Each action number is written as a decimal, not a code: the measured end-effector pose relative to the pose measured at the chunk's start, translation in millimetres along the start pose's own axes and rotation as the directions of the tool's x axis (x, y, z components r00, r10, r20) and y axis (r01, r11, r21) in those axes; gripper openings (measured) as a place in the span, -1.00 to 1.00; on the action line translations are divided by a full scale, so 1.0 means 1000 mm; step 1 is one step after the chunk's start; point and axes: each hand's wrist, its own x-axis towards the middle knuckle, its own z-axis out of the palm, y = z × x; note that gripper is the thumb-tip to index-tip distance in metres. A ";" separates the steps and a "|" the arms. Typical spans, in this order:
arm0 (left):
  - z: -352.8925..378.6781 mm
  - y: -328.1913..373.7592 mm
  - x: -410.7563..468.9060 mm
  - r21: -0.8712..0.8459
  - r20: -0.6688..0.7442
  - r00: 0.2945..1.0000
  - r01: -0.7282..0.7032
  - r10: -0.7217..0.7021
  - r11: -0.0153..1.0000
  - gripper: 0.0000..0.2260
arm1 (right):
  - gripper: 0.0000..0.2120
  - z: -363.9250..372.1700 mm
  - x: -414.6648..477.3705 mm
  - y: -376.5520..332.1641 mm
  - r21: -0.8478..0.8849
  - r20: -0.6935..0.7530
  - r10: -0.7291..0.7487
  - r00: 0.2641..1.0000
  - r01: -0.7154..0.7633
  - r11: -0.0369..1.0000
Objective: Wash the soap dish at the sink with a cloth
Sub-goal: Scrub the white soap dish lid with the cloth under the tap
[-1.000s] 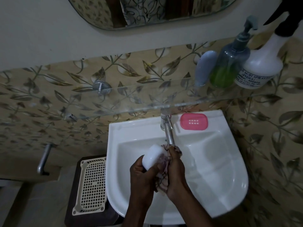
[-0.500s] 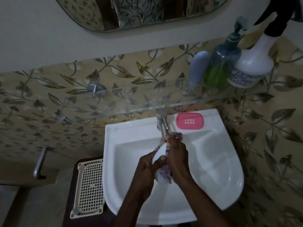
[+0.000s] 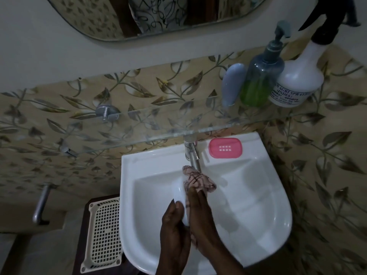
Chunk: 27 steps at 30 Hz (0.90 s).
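Over the white sink [image 3: 274, 205], my left hand [image 3: 174, 227] grips a white soap dish part [image 3: 180, 193], held on edge below the tap [image 3: 193, 157]. My right hand [image 3: 200, 215] presses a pink patterned cloth [image 3: 198, 180] against the dish's right face. The cloth bunches out above my fingers, near the spout. A pink perforated soap dish piece [image 3: 225, 148] lies flat on the sink's back ledge, right of the tap.
A glass shelf [image 3: 139, 124] juts over the sink's back, carrying a pale blue bottle [image 3: 231, 84], a green soap pump bottle [image 3: 260, 76] and a white spray bottle [image 3: 299, 76]. A cream plastic basket [image 3: 103, 237] sits on a dark stool left of the sink. A mirror [image 3: 155, 14] hangs above.
The white dish part has turned from broadside to edge-on in my left hand. The cloth has slid up across it toward the spout, and my right hand's fingers now lie flat.
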 end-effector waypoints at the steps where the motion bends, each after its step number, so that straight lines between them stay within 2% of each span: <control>1: -0.001 -0.001 0.001 -0.056 0.007 1.000 0.018 -0.017 0.998 -0.59 | -0.62 -0.003 0.006 -0.005 0.045 0.015 0.022 1.000 -0.022 0.999; 5: 0.004 0.004 0.014 -0.224 -0.095 0.989 0.089 -0.112 0.971 -0.53 | -0.60 -0.006 0.018 -0.017 -0.036 -0.097 0.046 0.994 -0.050 0.998; 7: -0.001 0.004 0.018 -0.193 -0.112 0.988 0.087 -0.110 0.977 -0.60 | -0.62 -0.004 0.017 -0.015 -0.129 -0.099 0.001 0.995 -0.014 0.992; 9: -0.007 0.007 0.022 0.076 -0.150 0.988 0.051 -0.039 0.996 -0.68 | -0.66 -0.006 0.019 -0.011 -0.321 -0.165 -0.118 0.979 0.060 0.945; 11: -0.010 0.012 0.030 0.372 -0.182 0.981 0.006 0.066 0.928 -0.78 | -0.71 -0.010 0.020 -0.007 -0.448 -0.221 -0.242 0.945 0.122 0.885; 14: 0.001 0.022 0.033 0.472 -0.172 0.985 0.059 0.026 0.880 -0.86 | -0.78 -0.020 0.013 -0.004 -0.483 -0.198 -0.337 0.920 0.208 0.851; 17: 0.012 0.024 0.031 0.596 -0.061 0.997 0.070 -0.042 0.800 -0.69 | -0.81 -0.033 0.006 -0.004 -0.394 -0.030 -0.277 0.960 0.244 0.886; 20: 0.014 0.026 0.026 0.537 -0.081 0.977 0.208 -0.196 0.818 -0.60 | -0.79 -0.047 0.008 -0.014 -0.326 0.077 -0.236 0.969 0.249 0.912; 22: 0.002 0.031 0.027 0.511 -0.093 0.973 0.230 -0.213 0.828 -0.51 | -0.71 -0.060 0.015 -0.021 -0.407 0.060 -0.265 0.962 0.266 0.874; 24: -0.014 0.041 0.028 0.479 -0.053 0.983 0.179 -0.175 0.859 -0.39 | -0.72 -0.073 0.020 -0.029 -0.532 0.019 -0.284 0.959 0.251 0.809; 26: -0.025 0.056 0.025 0.463 0.120 0.979 0.090 -0.163 0.882 -0.20 | -0.75 -0.083 0.024 -0.037 -0.588 0.078 -0.245 0.966 0.243 0.771; 27: -0.027 0.065 0.023 0.504 0.235 0.955 0.042 -0.183 0.863 -0.10 | -0.78 -0.084 0.026 -0.041 -0.610 0.172 -0.199 0.965 0.262 0.748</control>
